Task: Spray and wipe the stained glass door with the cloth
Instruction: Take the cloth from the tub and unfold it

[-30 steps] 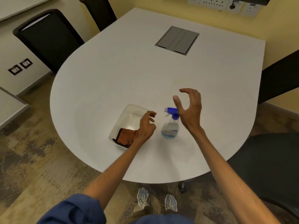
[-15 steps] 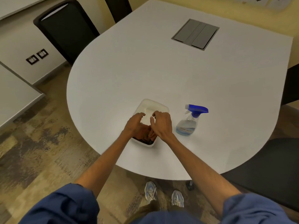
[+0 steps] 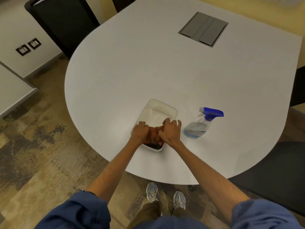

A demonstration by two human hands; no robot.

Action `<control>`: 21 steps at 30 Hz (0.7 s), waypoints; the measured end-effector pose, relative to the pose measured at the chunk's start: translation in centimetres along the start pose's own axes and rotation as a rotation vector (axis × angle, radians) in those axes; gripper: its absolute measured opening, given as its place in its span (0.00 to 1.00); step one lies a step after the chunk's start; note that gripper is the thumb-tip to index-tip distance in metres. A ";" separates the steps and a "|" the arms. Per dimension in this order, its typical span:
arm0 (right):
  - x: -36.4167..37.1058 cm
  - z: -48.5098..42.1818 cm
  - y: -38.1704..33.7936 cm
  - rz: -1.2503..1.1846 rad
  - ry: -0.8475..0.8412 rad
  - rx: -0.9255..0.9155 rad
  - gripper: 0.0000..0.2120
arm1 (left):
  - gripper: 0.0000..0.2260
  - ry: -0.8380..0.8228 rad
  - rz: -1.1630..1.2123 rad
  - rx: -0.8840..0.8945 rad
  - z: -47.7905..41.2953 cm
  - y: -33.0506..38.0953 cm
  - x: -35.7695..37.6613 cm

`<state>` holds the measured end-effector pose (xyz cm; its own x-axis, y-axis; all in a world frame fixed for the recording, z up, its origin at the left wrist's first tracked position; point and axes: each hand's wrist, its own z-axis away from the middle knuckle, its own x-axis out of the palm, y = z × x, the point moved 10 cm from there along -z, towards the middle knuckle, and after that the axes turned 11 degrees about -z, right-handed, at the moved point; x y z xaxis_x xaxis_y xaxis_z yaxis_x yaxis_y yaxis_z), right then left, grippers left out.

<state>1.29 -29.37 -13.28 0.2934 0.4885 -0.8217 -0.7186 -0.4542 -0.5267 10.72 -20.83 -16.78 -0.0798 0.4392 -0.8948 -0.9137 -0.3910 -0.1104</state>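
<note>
An orange cloth with a dark edge lies at the near end of a white plastic tub on the white table. My left hand and my right hand are both inside the tub, fingers curled onto the cloth, which they mostly cover. A clear spray bottle with a blue trigger head stands upright just right of the tub, untouched. No glass door is in view.
A grey cable hatch is set into the table's far side. Black chairs stand at the far left and near right. The table's rounded front edge is close to my body; carpeted floor lies to the left.
My right hand left the air above the spray bottle and came down into the tub beside my left hand. Both hands now press on the cloth. The bottle has stayed put.
</note>
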 end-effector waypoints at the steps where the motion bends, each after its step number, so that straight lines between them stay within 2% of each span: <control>1: -0.4 -0.1 -0.1 -0.077 0.033 0.028 0.16 | 0.19 -0.010 0.022 0.002 0.0 0.0 0.0; 5: -2.4 -0.5 -0.4 -0.428 0.128 0.098 0.13 | 0.25 -0.018 0.222 -0.037 0.5 -0.7 -0.6; 9: -5.7 -0.6 -2.1 -0.764 0.197 -0.002 0.09 | 0.13 0.215 0.697 -0.127 1.6 -2.4 -4.2; 12: -8.7 -0.5 -3.8 -0.913 0.256 -0.113 0.08 | 0.13 0.333 1.004 -0.193 3.3 -3.4 -6.3; 15: -11.1 -0.3 -5.8 -0.983 0.245 -0.217 0.07 | 0.14 0.345 1.284 -0.317 4.4 -4.3 -7.1; 18: -13.3 0.3 -8.6 -1.019 0.167 -0.357 0.07 | 0.18 0.360 1.472 -0.513 6.0 -5.7 -7.2; 21: -15.4 1.4 -11.0 -1.073 0.126 -0.446 0.09 | 0.27 0.246 1.716 -0.687 8.2 -5.5 -6.1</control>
<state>3.79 -30.82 5.43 0.6941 0.7144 0.0890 0.2143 -0.0869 -0.9729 13.02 -14.72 -7.20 -0.5137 -0.8262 -0.2313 0.3979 -0.4683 0.7889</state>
